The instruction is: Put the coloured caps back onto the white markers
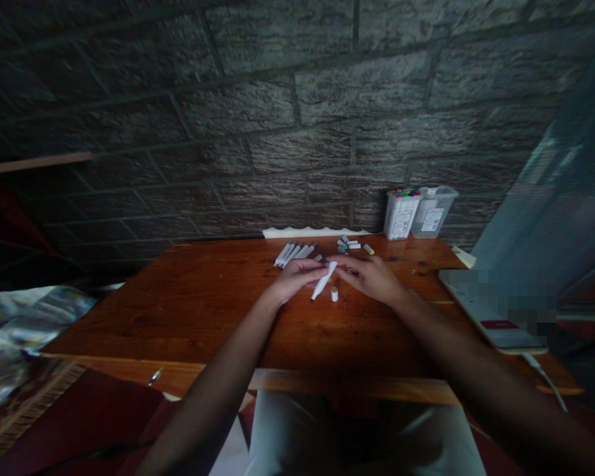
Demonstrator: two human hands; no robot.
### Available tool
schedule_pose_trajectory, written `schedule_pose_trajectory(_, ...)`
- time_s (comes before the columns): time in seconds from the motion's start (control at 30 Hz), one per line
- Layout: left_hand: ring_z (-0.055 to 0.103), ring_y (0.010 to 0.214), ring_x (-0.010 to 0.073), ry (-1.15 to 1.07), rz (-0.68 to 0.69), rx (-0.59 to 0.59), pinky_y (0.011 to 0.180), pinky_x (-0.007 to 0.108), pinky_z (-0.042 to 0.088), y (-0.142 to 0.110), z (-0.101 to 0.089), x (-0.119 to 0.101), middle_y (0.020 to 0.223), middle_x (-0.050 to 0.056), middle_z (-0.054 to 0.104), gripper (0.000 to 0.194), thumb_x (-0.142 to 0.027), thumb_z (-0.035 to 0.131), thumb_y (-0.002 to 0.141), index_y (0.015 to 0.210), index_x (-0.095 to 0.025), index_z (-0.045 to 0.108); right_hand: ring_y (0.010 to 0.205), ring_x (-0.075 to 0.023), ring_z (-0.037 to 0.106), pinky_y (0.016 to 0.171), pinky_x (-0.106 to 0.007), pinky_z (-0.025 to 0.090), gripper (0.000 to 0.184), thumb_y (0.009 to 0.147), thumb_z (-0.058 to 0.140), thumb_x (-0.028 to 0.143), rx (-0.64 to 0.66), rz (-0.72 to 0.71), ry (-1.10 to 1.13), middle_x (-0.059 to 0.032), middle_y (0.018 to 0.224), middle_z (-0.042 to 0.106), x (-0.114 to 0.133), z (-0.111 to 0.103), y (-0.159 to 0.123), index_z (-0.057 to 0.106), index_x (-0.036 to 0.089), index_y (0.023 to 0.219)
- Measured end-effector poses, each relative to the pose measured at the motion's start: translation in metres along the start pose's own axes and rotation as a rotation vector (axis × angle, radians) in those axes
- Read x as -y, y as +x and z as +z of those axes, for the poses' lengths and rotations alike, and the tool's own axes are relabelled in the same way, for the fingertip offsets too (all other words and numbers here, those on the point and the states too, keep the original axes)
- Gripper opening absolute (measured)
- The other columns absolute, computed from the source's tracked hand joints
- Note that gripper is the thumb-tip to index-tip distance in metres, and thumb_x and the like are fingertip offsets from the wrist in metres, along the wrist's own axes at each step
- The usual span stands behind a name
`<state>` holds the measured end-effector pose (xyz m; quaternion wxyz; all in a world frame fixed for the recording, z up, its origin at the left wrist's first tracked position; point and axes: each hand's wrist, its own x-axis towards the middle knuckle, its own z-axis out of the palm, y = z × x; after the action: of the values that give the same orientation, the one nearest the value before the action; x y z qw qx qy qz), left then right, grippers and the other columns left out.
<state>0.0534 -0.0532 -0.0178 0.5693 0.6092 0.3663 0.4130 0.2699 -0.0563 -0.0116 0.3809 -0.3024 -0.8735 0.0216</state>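
A white marker [323,283] is held at a slant over the wooden desk, its dark tip pointing down toward me. My left hand [293,277] pinches its body from the left. The fingers of my right hand [371,276] close around its upper end; exactly what they cover there is hidden. Just below the marker, a white cap with a brown top [334,294] stands on the desk. Beyond my left hand lies a row of several white markers [295,252]. A small group of loose caps [348,244] is behind my right hand, with a yellow-ended cap [369,249] beside it.
Against the brick wall at the back right stand a clear case of colourful markers [401,215] and a second clear case [432,213]. A laptop-like flat device [496,324] with a white cable lies at the right edge. A white wavy strip [317,233] runs along the back edge.
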Motion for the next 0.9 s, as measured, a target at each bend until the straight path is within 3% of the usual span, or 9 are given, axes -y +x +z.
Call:
schedule_pose_trajectory(0.1,0.053,0.057,0.0105,0.079,0.077,-0.073,0.055,0.023,0.038,0.003,0.002,0.002,0.067,0.003,0.065,0.031,-0.045,0.068,0.077,0.081,-0.014,0.072,0.079,-0.0156,0.069,0.073,-0.025,0.052,0.03,0.091,0.054,0.027,-0.073,0.088,-0.01,-0.0027,0.104,0.073,-0.004,-0.004,0.0,0.064,0.025,0.119)
schedule_pose_trajectory(0.2,0.061,0.074,0.014,0.159,0.205,-0.092,0.069,0.026,0.045,0.005,0.003,0.003,0.086,0.005,0.07,0.032,-0.041,0.071,0.074,0.095,-0.016,0.071,0.063,-0.0134,0.066,0.063,-0.024,0.051,0.029,0.089,0.056,0.028,-0.193,0.194,-0.015,-0.0026,0.094,0.074,-0.01,-0.014,0.0,0.065,0.023,0.115)
schedule_pose_trajectory(0.33,0.062,0.086,0.0149,0.28,0.24,0.059,0.079,0.029,0.047,0.003,0.004,0.008,0.104,0.009,0.07,0.046,-0.032,0.077,0.069,0.11,-0.017,0.067,0.055,-0.0115,0.061,0.054,-0.022,0.048,0.028,0.086,0.058,0.029,-0.359,0.282,0.003,-0.0037,0.087,0.073,-0.016,-0.028,0.0,0.066,0.019,0.111)
schedule_pose_trajectory(0.43,0.063,0.083,0.015,0.378,0.158,0.211,0.077,0.029,0.048,0.001,0.005,0.015,0.101,0.009,0.072,0.041,-0.03,0.079,0.066,0.104,-0.016,0.07,0.055,-0.0114,0.059,0.052,-0.022,0.046,0.029,0.085,0.058,0.028,-0.393,0.29,0.012,-0.0036,0.083,0.072,-0.016,-0.032,0.0,0.066,0.017,0.111)
schedule_pose_trajectory(0.5,0.064,0.08,0.0157,0.39,0.116,0.24,0.077,0.029,0.049,0.001,0.005,0.017,0.094,0.008,0.073,0.036,-0.03,0.079,0.066,0.098,-0.015,0.072,0.057,-0.0118,0.059,0.055,-0.023,0.047,0.029,0.085,0.057,0.028,-0.365,0.242,-0.004,-0.0033,0.081,0.071,-0.015,-0.031,0.0,0.067,0.018,0.11)
schedule_pose_trajectory(0.57,0.065,0.079,0.0162,0.34,0.09,0.207,0.077,0.03,0.049,0.001,0.005,0.016,0.089,0.007,0.073,0.035,-0.031,0.08,0.065,0.095,-0.014,0.073,0.061,-0.0127,0.059,0.06,-0.024,0.047,0.028,0.086,0.057,0.028,-0.31,0.164,-0.027,-0.0033,0.08,0.069,-0.014,-0.028,0.0,0.068,0.019,0.11)
schedule_pose_trajectory(0.67,0.066,0.078,0.0159,0.181,0.124,0.06,0.076,0.03,0.05,0.002,0.002,0.008,0.087,0.006,0.073,0.033,-0.029,0.08,0.064,0.092,-0.015,0.072,0.064,-0.0136,0.058,0.062,-0.025,0.047,0.029,0.087,0.056,0.029,-0.237,0.079,-0.057,-0.0034,0.078,0.066,-0.013,-0.023,-0.001,0.068,0.021,0.111)
schedule_pose_trajectory(0.8,0.064,0.07,0.0117,-0.16,0.212,-0.157,0.068,0.024,0.049,0.002,-0.005,-0.006,0.082,0.003,0.072,0.028,-0.026,0.081,0.064,0.089,-0.016,0.072,0.063,-0.0134,0.056,0.061,-0.025,0.045,0.03,0.088,0.055,0.031,-0.196,0.073,-0.073,-0.0026,0.076,0.062,-0.012,-0.019,-0.002,0.068,0.022,0.114)
schedule_pose_trajectory(0.9,0.064,0.069,0.0105,-0.358,0.202,-0.194,0.065,0.022,0.049,0.001,-0.01,-0.011,0.081,0.003,0.072,0.028,-0.024,0.082,0.062,0.087,-0.015,0.072,0.062,-0.0132,0.055,0.06,-0.025,0.044,0.031,0.088,0.055,0.03,-0.199,0.082,-0.068,-0.002,0.074,0.061,-0.01,-0.02,-0.002,0.067,0.022,0.115)
